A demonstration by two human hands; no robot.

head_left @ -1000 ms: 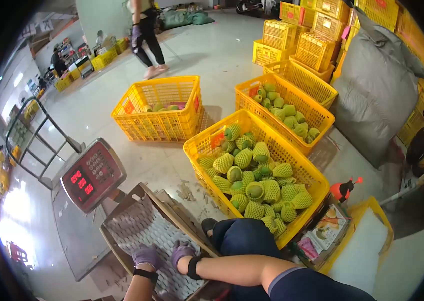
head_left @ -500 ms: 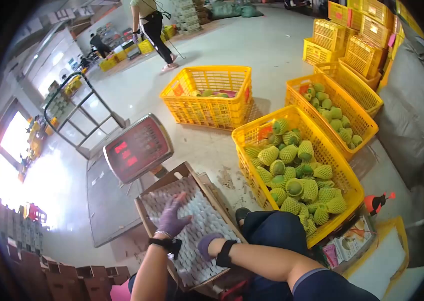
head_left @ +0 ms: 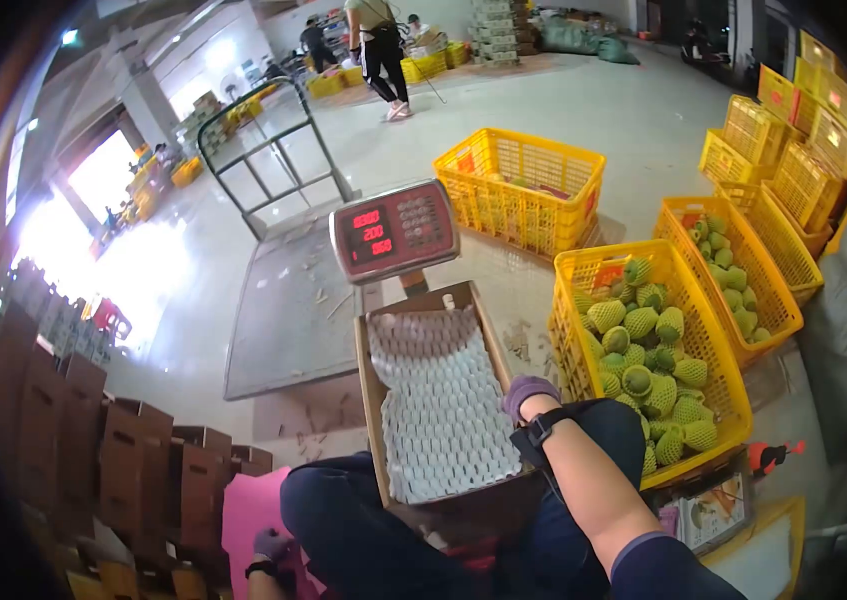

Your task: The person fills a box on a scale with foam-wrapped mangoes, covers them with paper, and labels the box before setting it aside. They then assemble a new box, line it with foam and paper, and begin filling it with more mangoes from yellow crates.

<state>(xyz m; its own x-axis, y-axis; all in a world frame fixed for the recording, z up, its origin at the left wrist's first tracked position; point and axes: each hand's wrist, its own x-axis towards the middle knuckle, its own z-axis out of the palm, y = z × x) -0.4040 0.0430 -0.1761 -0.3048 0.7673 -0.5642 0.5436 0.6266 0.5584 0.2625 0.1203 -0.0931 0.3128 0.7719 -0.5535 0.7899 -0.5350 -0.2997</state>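
Observation:
An open cardboard box stands before my knees, lined with white foam netting that lies flat over its inside. My right hand, in a purple glove, is curled at the box's right rim; its fingers are partly hidden. Low on the left, my gloved left hand is closed at a pink sheet, its fingertips hard to make out. Just beyond the box, a scale display glows with red digits. To the right, a yellow crate holds many green fruits in foam nets.
A second fruit crate and another yellow crate stand farther out. Stacked crates rise at the right. Brown cartons line the left. Behind the display is a platform cart. A person stands in the background.
Both hands have left the foam netting. My left hand has moved down to the pink sheet, my right to the box's right rim. The view has swung left.

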